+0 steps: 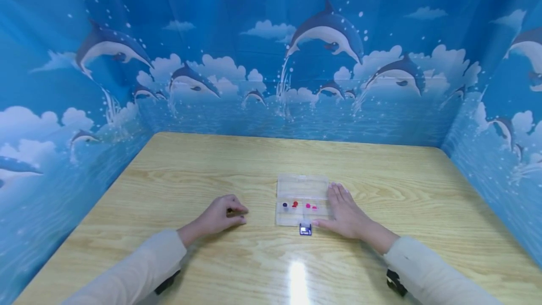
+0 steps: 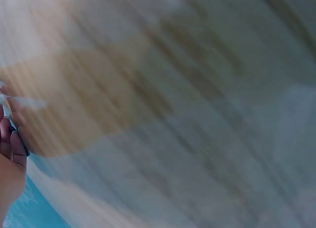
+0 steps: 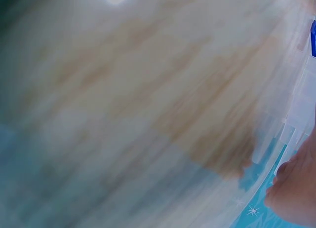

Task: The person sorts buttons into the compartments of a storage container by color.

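A clear plastic case lies on the table with its lid laid back. Inside are a dark bead, red beads and pink beads. At its front edge sits a small blue square piece with a shiny middle. My right hand lies along the case's right side, fingers straight, thumb close to the blue piece. Left of the case my left hand rests with loosely bent fingers, thumb and forefinger tips apart. Only part of that hand shows in the left wrist view.
The wood-grain table reaches back to a blue dolphin-print curtain, which also hangs at both sides. A bright light reflection lies on the table in front of the case. Dark wrist straps show under the sleeves.
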`<action>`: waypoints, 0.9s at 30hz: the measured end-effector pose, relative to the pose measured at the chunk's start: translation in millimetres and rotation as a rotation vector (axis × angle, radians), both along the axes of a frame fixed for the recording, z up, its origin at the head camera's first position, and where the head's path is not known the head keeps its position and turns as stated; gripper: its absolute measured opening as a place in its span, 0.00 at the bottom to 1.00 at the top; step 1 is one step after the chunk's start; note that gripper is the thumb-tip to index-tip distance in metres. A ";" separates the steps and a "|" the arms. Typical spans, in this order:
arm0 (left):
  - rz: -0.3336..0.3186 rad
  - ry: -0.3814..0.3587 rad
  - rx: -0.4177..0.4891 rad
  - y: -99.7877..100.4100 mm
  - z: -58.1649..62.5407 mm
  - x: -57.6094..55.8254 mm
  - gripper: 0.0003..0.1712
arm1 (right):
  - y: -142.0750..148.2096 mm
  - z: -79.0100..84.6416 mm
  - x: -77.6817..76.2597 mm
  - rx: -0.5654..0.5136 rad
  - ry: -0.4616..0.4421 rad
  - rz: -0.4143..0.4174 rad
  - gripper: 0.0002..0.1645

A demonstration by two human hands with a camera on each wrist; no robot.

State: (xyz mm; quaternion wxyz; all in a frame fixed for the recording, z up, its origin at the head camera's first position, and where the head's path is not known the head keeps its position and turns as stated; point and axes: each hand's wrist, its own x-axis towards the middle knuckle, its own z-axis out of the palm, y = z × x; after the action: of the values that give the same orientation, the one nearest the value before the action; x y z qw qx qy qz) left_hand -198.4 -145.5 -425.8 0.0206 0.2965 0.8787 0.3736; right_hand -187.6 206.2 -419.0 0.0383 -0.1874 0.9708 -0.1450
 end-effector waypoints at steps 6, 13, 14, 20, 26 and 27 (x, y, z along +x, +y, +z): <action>-0.014 0.019 0.015 -1.8 -1.5 -0.6 0.10 | -0.3 1.2 0.7 0.000 0.006 0.000 0.63; -0.021 0.039 0.030 -3.2 -6.5 -2.8 0.07 | -0.4 0.9 0.7 0.000 -0.001 0.001 0.62; -0.020 0.042 0.030 -3.3 -6.8 -2.9 0.07 | -0.4 0.8 0.7 0.000 0.000 0.001 0.62; -0.010 0.052 0.024 -3.4 -5.0 -2.3 0.06 | -0.4 0.7 0.4 0.001 0.003 0.003 0.62; 0.002 0.066 0.003 -2.6 -3.1 -2.0 0.04 | -0.6 2.0 1.2 -0.009 0.001 0.003 0.62; 0.003 0.071 -0.003 -2.5 -3.1 -2.0 0.04 | -0.6 2.1 1.4 -0.010 0.001 0.003 0.62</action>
State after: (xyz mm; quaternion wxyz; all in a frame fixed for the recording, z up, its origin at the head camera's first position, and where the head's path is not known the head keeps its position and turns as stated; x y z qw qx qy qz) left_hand -200.4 -148.0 -428.9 -0.0110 0.3082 0.8798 0.3617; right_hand -186.2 205.6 -416.8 0.0373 -0.1892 0.9697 -0.1500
